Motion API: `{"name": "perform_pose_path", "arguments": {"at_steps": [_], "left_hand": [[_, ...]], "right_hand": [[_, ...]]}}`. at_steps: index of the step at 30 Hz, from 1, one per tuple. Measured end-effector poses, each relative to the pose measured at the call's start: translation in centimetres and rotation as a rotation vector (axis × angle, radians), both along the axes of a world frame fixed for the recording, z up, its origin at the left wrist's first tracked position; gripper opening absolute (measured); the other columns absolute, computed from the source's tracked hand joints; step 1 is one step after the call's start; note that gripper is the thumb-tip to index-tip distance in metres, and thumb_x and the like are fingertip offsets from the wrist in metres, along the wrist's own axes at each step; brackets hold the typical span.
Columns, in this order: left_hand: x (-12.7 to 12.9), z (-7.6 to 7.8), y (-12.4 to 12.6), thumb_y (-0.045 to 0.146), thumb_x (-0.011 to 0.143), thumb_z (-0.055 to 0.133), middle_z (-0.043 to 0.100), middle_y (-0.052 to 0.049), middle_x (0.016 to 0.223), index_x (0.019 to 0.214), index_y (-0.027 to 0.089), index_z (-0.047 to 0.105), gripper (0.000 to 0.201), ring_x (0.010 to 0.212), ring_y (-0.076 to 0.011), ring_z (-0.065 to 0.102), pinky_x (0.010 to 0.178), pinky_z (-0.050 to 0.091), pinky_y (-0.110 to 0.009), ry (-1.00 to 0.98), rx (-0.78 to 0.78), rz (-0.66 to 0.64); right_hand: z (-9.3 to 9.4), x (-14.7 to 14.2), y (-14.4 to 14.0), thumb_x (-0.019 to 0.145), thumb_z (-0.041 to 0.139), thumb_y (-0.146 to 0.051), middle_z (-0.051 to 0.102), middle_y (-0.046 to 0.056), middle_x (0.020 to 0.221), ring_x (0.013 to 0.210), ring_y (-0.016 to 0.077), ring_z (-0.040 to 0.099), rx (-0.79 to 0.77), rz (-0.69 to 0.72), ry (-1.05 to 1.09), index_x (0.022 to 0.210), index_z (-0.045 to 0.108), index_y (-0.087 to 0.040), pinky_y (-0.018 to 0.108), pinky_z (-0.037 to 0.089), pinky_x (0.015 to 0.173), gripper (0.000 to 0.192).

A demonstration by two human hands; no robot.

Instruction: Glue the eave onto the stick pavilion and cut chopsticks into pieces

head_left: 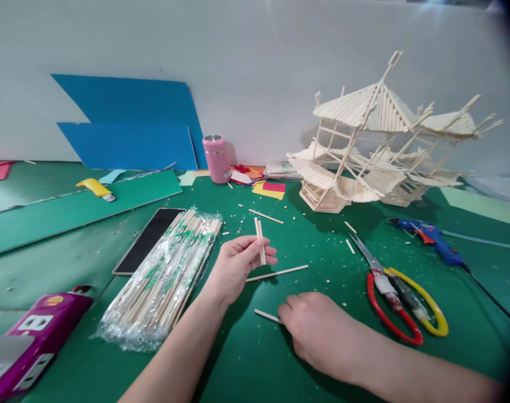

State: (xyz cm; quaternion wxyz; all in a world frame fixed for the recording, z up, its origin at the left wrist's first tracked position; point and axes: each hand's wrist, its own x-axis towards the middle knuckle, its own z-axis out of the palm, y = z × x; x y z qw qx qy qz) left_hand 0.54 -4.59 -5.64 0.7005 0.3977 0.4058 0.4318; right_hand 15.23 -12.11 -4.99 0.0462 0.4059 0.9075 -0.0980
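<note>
Pinching two pale wooden sticks (pixel 260 240), left hand (pixel 234 266); right hand (pixel 317 330) fingering another stick (pixel 267 316).

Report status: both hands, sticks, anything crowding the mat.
Left hand pinching two short sticks upright. Right hand down on mat, fingertips at a loose stick. Scissors right, chopstick bundle left.

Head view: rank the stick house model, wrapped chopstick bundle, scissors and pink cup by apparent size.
1. stick house model
2. wrapped chopstick bundle, though it lies nearer the camera, so its margin over the rest is unsure
3. scissors
4. pink cup, farthest back
</note>
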Motion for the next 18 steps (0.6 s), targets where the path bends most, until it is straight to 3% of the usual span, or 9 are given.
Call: {"name": "perform_pose_path", "arguments": {"at_steps": [5, 10, 13, 18], "left_hand": [[0.2, 0.0, -0.3, 0.027, 0.074, 0.060, 0.067, -0.006, 0.071, 0.078, 0.010, 0.060, 0.017, 0.062, -0.0129, 0.062, 0.066, 0.047, -0.027, -0.035, -0.011, -0.064], [1.0, -0.3, -1.0, 0.028, 0.072, 0.062, 0.068, -0.007, 0.072, 0.078, 0.010, 0.061, 0.019, 0.063, -0.0154, 0.064, 0.070, 0.048, -0.032, -0.069, -0.091, -0.181], [1.4, -0.4, -1.3, 0.028, 0.072, 0.062, 0.068, -0.008, 0.072, 0.077, 0.010, 0.061, 0.019, 0.064, -0.0165, 0.064, 0.070, 0.048, -0.032, -0.071, -0.121, -0.235], [1.6, -0.3, -1.6, 0.027, 0.072, 0.061, 0.068, -0.007, 0.071, 0.075, 0.010, 0.059, 0.017, 0.064, -0.0163, 0.065, 0.070, 0.047, -0.031, -0.024, -0.160, -0.277]], "right_hand": [[2.4, 3.0, 1.2, 0.071, 0.049, -0.010, 0.052, -0.003, 0.062, 0.054, 0.0101, 0.048, -0.304, -0.331, 0.670, 0.071, 0.048, -0.021, 0.020, 0.039, 0.049, 0.010], [3.1, 3.9, 4.1, 0.073, 0.058, -0.022, 0.051, -0.001, 0.068, 0.058, 0.0111, 0.049, -0.262, -0.629, 1.371, 0.084, 0.053, -0.020, 0.024, 0.044, 0.052, 0.012], [1.9, 3.4, 5.5, 0.070, 0.060, -0.024, 0.054, -0.002, 0.067, 0.055, 0.0098, 0.050, -0.286, -0.697, 1.506, 0.086, 0.056, -0.019, 0.024, 0.045, 0.052, 0.017], [-0.3, 3.1, 6.3, 0.072, 0.059, -0.027, 0.055, -0.002, 0.067, 0.056, 0.0084, 0.049, -0.337, -0.725, 1.521, 0.086, 0.060, -0.019, 0.022, 0.044, 0.053, 0.017]]}}
